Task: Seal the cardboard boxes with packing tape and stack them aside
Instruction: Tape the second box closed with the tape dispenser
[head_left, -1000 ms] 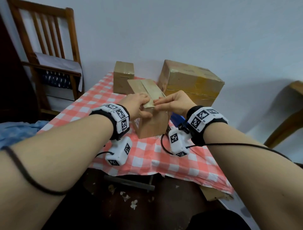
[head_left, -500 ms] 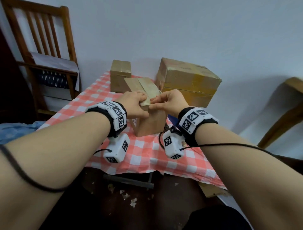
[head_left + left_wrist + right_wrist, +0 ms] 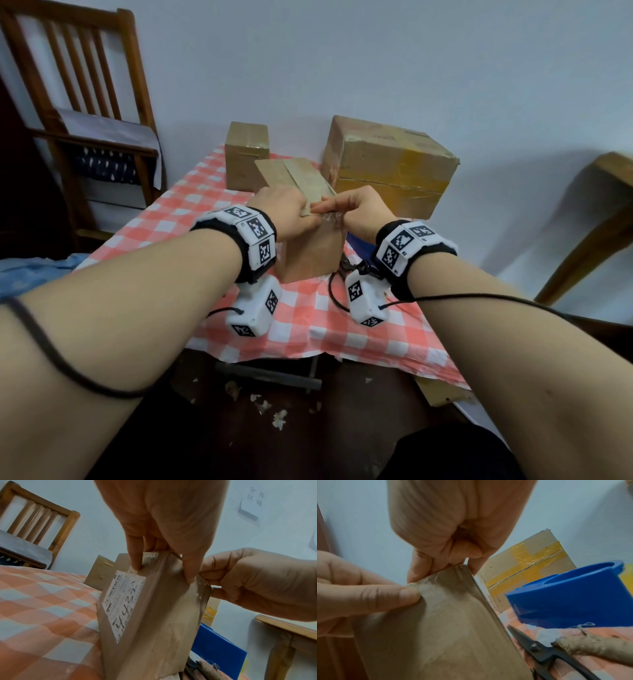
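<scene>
Boxes told the progress: the big box (image 3: 390, 164) with yellow tape and the small box (image 3: 246, 154) stood sealed at the table's (image 3: 164, 226) far edge, apparently done, not stacked. The middle box (image 3: 308, 246) stood nearer, between both hands. Left hand (image 3: 291, 216) gripped its top edge; right hand (image 3: 359, 212) pinched clear tape (image 3: 447, 580) there, judged half-sealed.

The small cardboard box (image 3: 310, 246) stands upright under both hands' fingers, its near top edge pinched between them, clear tape (image 3: 436, 580) wrinkled over that edge. A white shipping label (image 3: 122, 605) covers its side below the left fingers. Beyond the fingertips stand a smaller sealed box (image 3: 246, 156) and a large box (image 3: 390, 164) crossed with yellow tape (image 3: 524, 563).
</scene>
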The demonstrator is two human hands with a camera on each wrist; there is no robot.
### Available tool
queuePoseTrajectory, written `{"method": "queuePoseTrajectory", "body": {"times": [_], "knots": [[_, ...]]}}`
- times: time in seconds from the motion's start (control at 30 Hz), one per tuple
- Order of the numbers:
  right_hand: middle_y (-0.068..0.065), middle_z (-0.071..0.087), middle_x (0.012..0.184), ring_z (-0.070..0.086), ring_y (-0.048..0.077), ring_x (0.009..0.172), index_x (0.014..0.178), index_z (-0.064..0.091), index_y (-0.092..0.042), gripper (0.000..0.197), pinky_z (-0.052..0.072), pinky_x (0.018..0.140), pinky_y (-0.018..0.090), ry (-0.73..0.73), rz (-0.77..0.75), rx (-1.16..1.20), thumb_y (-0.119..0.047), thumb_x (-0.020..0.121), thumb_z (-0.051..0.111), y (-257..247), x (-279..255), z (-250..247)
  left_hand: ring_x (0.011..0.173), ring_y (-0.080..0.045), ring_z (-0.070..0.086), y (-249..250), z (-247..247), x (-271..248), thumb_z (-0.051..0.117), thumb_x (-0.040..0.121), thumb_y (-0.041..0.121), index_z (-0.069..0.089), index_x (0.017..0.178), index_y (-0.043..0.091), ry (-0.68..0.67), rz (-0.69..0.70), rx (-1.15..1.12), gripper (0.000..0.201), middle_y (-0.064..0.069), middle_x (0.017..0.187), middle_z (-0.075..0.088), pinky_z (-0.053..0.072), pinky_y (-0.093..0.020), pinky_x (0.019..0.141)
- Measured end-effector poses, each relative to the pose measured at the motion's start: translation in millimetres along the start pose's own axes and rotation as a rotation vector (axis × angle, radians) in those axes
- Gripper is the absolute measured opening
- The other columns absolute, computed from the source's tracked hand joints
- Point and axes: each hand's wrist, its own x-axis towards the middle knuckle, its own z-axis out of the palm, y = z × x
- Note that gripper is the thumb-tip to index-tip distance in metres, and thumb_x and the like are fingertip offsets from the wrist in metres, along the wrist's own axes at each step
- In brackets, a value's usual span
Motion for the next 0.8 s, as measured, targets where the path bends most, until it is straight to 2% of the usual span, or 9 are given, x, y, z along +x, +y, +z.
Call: {"method": "queuePoseTrajectory", "body": {"times": [0.1,0.2,0.27,0.3,0.4,0.5,0.6,0.7,0.8], "knots": [[0.001,0.067,0.093,0.061,0.008,0.098,0.101,0.072,0.000,0.044,0.047,0.066,0.003,0.010,0.004,0.007,0.026,0.078,0.045,1.3,0.9,1.0,0.089,-0.034,0.057,-6.9,-2.2,-0.9,0.053,0.086,0.047,0.048,0.067,0.015,-0.083,0.023,-0.052,0.037,-0.010,0.090,0.059,0.036,-0.033,0.067],[0.001,0.069,0.094,0.059,0.009,0.109,0.097,0.074,-0.003,0.050,0.048,0.087,0.015,0.037,0.020,0.008,0.028,0.075,0.041,3.3,4.1,3.0,0.085,-0.034,0.056,-6.0,-7.2,-4.7,0.049,0.068,0.047,0.042,0.062,0.014,-0.126,0.027,-0.111,0.034,-0.011,0.086,0.058,0.044,-0.035,0.069],[0.005,0.071,0.100,0.058,0.011,0.113,0.095,0.075,-0.004,0.048,0.046,0.099,0.027,0.041,0.020,0.013,0.028,0.075,0.045,5.1,5.3,3.5,0.077,-0.030,0.055,-0.2,-6.2,-5.2,0.057,0.073,0.060,0.040,0.058,0.015,-0.106,-0.008,-0.102,0.050,-0.011,0.080,0.056,0.041,-0.035,0.064],[0.007,0.071,0.103,0.058,0.011,0.114,0.095,0.074,-0.003,0.044,0.045,0.101,0.029,0.042,0.021,0.016,0.027,0.075,0.048,4.9,4.4,3.6,0.074,-0.029,0.053,2.4,-3.8,-4.7,0.058,0.076,0.064,0.039,0.056,0.016,-0.081,-0.033,-0.091,0.055,-0.010,0.076,0.054,0.038,-0.034,0.061],[0.008,0.071,0.104,0.058,0.010,0.114,0.096,0.074,-0.002,0.041,0.044,0.103,0.030,0.044,0.002,0.009,0.024,0.077,0.049,6.0,4.1,3.6,0.082,-0.031,0.055,3.8,1.5,-1.5,0.055,0.085,0.056,0.044,0.056,0.015,-0.001,-0.044,-0.085,0.051,-0.009,0.082,0.056,0.031,-0.032,0.063],[0.002,0.070,0.097,0.058,0.008,0.112,0.096,0.075,-0.003,0.046,0.045,0.101,0.029,0.047,0.013,0.013,0.025,0.076,0.044,5.0,3.7,3.4,0.086,-0.029,0.055,-2.3,-0.2,1.0,0.051,0.091,0.050,0.055,0.069,0.017,-0.053,0.013,-0.050,0.040,-0.008,0.090,0.060,0.030,-0.030,0.065],[0.006,0.069,0.096,0.057,0.010,0.114,0.099,0.073,0.001,0.046,0.044,0.099,0.025,0.047,0.020,0.026,0.027,0.076,0.043,1.5,2.6,4.5,0.094,-0.031,0.056,-5.4,-5.1,0.4,0.050,0.093,0.040,0.064,0.083,0.017,-0.115,0.046,-0.080,0.028,-0.009,0.096,0.061,0.038,-0.033,0.070],[0.015,0.069,0.106,0.056,0.013,0.117,0.101,0.071,0.003,0.045,0.043,0.095,0.020,0.044,0.036,0.055,0.027,0.075,0.043,-2.7,1.5,4.6,0.100,-0.031,0.055,-6.0,-8.3,-1.4,0.047,0.090,0.028,0.068,0.096,0.010,-0.166,0.023,-0.168,0.027,-0.009,0.094,0.058,0.045,-0.038,0.085],[0.015,0.069,0.107,0.054,0.010,0.117,0.102,0.070,0.004,0.032,0.042,0.098,0.021,0.009,0.044,0.061,0.018,0.079,0.053,-4.3,-0.7,2.1,0.102,-0.028,0.055,-4.7,-10.2,-5.0,0.037,0.086,0.046,0.071,0.100,0.015,-0.148,0.004,-0.261,0.048,-0.006,0.095,0.059,0.044,-0.038,0.090]]}}
